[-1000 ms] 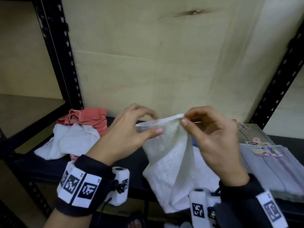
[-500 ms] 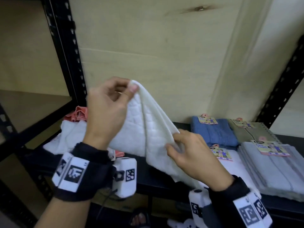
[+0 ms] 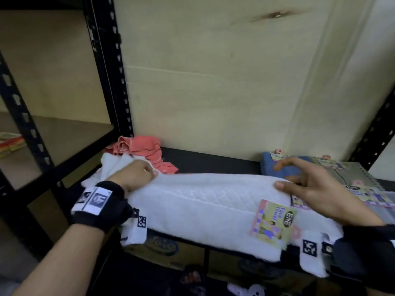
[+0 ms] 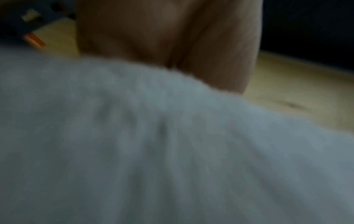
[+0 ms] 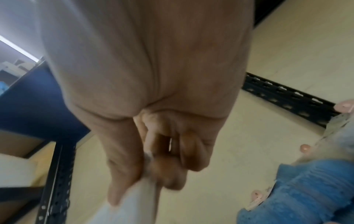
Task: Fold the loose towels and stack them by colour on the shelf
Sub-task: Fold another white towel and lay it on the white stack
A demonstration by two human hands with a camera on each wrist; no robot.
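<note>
A white quilted towel [image 3: 192, 201] with a paper label [image 3: 273, 223] lies stretched lengthways over the front of the black shelf [image 3: 213, 164]. My left hand [image 3: 147, 173] grips its left end with curled fingers. In the left wrist view the towel [image 4: 172, 151] fills the blurred frame. My right hand [image 3: 284, 180] is at the right end, thumb on top. In the right wrist view the thumb and fingers [image 5: 134, 174] pinch the towel's edge [image 5: 134, 204].
A crumpled red towel [image 3: 141, 149] and a loose white one [image 3: 113, 165] sit at the back left. Folded blue [image 3: 275, 167], olive [image 3: 346, 176] and pale labelled towels [image 3: 380, 210] lie at the right. Black uprights [image 3: 106, 71] frame the bay.
The white towel was held up and draped from my left hand. Now my hands have moved apart and lowered it, stretched flat along the shelf front.
</note>
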